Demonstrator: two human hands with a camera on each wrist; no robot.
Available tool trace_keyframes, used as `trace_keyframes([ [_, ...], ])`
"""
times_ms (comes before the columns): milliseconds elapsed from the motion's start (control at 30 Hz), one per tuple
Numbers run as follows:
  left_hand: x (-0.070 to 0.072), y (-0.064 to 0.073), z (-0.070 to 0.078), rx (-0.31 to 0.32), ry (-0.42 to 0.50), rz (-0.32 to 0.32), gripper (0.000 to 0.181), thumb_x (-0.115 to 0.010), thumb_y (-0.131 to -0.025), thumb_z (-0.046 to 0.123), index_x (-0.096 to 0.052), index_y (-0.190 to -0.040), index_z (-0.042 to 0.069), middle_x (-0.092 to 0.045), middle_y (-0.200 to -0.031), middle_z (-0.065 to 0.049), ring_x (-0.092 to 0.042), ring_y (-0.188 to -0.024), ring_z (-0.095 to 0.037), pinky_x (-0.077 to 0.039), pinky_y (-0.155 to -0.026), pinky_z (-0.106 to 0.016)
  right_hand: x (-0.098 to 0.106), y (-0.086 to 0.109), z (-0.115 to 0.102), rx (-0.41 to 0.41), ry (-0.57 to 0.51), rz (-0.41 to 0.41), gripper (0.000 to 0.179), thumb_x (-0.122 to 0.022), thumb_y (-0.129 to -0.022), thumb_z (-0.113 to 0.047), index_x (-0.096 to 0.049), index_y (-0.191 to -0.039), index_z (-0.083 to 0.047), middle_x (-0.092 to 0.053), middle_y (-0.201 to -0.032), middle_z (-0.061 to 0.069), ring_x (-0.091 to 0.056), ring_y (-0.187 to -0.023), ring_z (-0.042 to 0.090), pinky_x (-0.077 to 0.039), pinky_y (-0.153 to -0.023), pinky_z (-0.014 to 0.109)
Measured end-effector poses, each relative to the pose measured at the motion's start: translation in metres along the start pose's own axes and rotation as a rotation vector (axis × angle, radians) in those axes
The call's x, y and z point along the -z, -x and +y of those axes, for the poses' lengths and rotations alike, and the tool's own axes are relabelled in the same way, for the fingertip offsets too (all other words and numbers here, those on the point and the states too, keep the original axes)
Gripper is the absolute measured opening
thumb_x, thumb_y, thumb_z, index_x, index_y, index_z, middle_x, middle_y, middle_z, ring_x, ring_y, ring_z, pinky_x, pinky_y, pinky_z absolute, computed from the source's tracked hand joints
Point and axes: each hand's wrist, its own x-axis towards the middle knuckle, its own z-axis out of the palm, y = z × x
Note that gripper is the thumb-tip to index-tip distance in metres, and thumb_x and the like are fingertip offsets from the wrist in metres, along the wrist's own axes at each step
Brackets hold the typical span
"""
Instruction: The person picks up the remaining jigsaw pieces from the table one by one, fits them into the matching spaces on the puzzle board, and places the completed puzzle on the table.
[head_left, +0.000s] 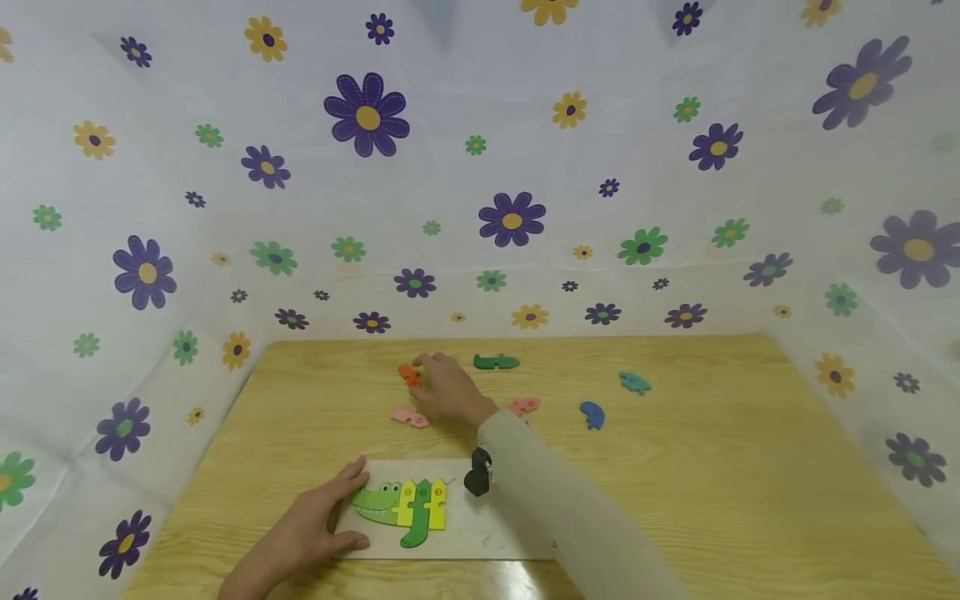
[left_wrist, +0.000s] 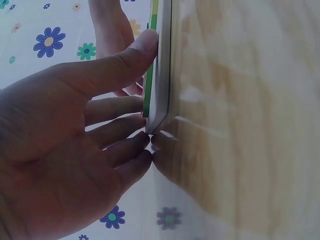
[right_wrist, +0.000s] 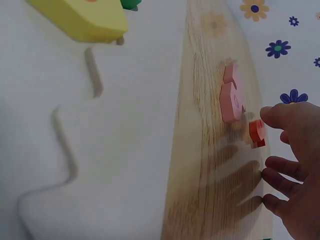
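A white puzzle board (head_left: 468,543) lies flat on the table, carrying a green crocodile head (head_left: 377,506), yellow pieces (head_left: 438,508) and a green piece (head_left: 418,525) side by side. My left hand (head_left: 311,525) rests at the board's left end, thumb and fingers spread along its edges. In the left wrist view, the thumb presses the edge and fairly straight fingers touch the corner. My right hand (head_left: 448,390) reaches beyond the board to an orange piece (head_left: 408,375). Its thumb is close beside that piece (right_wrist: 257,132), with the fingers apart. A pink piece (head_left: 409,417) lies nearer me.
Behind the right hand lies a dark green piece (head_left: 496,362). To the right are a blue piece (head_left: 592,415) and a light blue piece (head_left: 634,382). Another pink piece (head_left: 525,405) is partly hidden by the right forearm. A flowered white sheet (head_left: 450,183) encloses the wooden table (head_left: 750,483).
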Motion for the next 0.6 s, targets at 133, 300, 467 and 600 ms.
trace_keyframes([
  [133, 0.000, -0.001, 0.000, 0.015, 0.010, -0.011, 0.086, -0.089, -0.078, 0.036, -0.053, -0.145, -0.005, -0.037, -0.160, -0.021, -0.037, -0.146, -0.041, -0.035, -0.113, -0.057, -0.001, -0.003, -0.004, -0.007, 0.000, -0.003, 0.048, -0.069, -0.100, -0.025, -0.056, -0.143, -0.006, -0.060, -0.128, 0.010, -0.056, -0.104, 0.019, -0.054, -0.091, 0.030],
  [300, 0.000, -0.002, 0.002, 0.033, 0.018, -0.025, 0.087, -0.089, -0.078, 0.036, -0.052, -0.145, -0.005, -0.035, -0.161, -0.022, -0.035, -0.146, -0.042, -0.033, -0.113, -0.057, -0.003, -0.006, -0.006, -0.030, 0.044, 0.002, 0.046, -0.068, -0.100, -0.026, -0.058, -0.140, -0.006, -0.058, -0.124, 0.009, -0.053, -0.103, 0.020, -0.052, -0.088, 0.029],
  [467, 0.000, -0.001, 0.003, 0.050, 0.009, -0.024, 0.087, -0.090, -0.078, 0.034, -0.052, -0.146, -0.004, -0.034, -0.162, -0.021, -0.035, -0.146, -0.042, -0.033, -0.114, -0.057, -0.004, -0.010, -0.011, -0.033, 0.122, -0.005, 0.044, -0.067, -0.099, -0.031, -0.060, -0.135, -0.007, -0.051, -0.111, 0.006, -0.046, -0.096, 0.021, -0.043, -0.077, 0.029],
  [600, -0.001, -0.001, 0.004, 0.048, 0.015, -0.022, 0.087, -0.090, -0.078, 0.034, -0.052, -0.146, -0.004, -0.033, -0.162, -0.021, -0.034, -0.147, -0.042, -0.031, -0.115, -0.057, -0.003, -0.012, -0.014, -0.055, 0.183, -0.015, 0.041, -0.065, -0.099, -0.032, -0.060, -0.132, -0.009, -0.048, -0.107, 0.005, -0.044, -0.094, 0.021, -0.040, -0.075, 0.029],
])
